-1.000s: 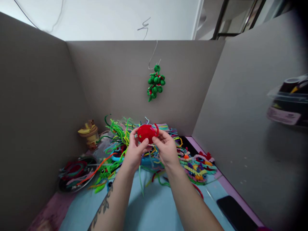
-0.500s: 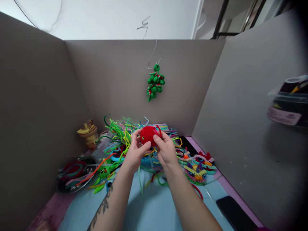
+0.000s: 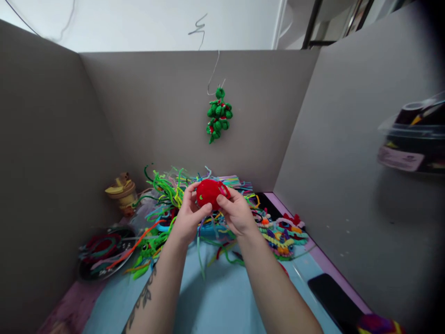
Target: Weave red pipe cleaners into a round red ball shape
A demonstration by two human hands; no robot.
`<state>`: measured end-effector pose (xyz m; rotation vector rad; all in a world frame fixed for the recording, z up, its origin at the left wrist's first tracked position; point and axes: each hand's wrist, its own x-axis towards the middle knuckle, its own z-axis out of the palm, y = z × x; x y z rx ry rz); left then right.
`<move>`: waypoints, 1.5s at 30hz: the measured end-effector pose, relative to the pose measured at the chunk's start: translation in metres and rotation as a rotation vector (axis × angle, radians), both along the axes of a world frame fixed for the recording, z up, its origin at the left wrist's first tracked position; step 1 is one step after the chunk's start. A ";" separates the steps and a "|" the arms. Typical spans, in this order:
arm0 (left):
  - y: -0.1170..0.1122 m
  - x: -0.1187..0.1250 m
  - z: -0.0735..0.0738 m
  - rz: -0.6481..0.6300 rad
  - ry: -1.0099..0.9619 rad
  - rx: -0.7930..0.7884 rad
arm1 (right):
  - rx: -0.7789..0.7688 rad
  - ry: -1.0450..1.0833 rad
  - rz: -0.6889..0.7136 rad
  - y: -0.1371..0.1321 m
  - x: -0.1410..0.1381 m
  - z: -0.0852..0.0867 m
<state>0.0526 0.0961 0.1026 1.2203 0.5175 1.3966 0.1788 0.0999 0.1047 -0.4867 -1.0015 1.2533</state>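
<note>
A round red fuzzy ball-like piece (image 3: 207, 192) with a small green mark is held up between both hands, above the blue work surface. My left hand (image 3: 190, 208) grips its left side, thumb at the lower edge and fingers behind. On the other side my right hand (image 3: 236, 208) pinches it, with the thumb on the front near a red loop and a bit of pink. Behind the hands lies a heap of pipe cleaners (image 3: 168, 190), mostly green and yellow. Some loose stems hang below the hands.
A round metal tray (image 3: 85, 273) with coiled stems sits left, near a yellow-brown pot (image 3: 125, 197). Several colourful fuzzy crafts (image 3: 283, 236) and a black phone (image 3: 335, 297) are right. A green ornament (image 3: 219, 113) hangs on the back panel; a clear container (image 3: 403, 144) is on the right wall.
The whole view has shifted slightly, so things appear further left. The red piece is turned a little, its loop now closer to the right fingers. Both hands keep their hold.
</note>
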 end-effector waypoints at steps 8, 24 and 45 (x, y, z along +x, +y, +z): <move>-0.001 0.006 0.000 0.007 -0.146 -0.142 | 0.071 -0.316 -0.144 -0.003 -0.004 -0.002; 0.004 0.011 -0.005 0.206 -0.021 -0.237 | 0.291 -0.572 -0.466 -0.013 0.007 0.008; -0.003 0.011 0.001 0.167 -0.120 -0.153 | -0.112 -0.252 -0.016 -0.007 -0.001 0.004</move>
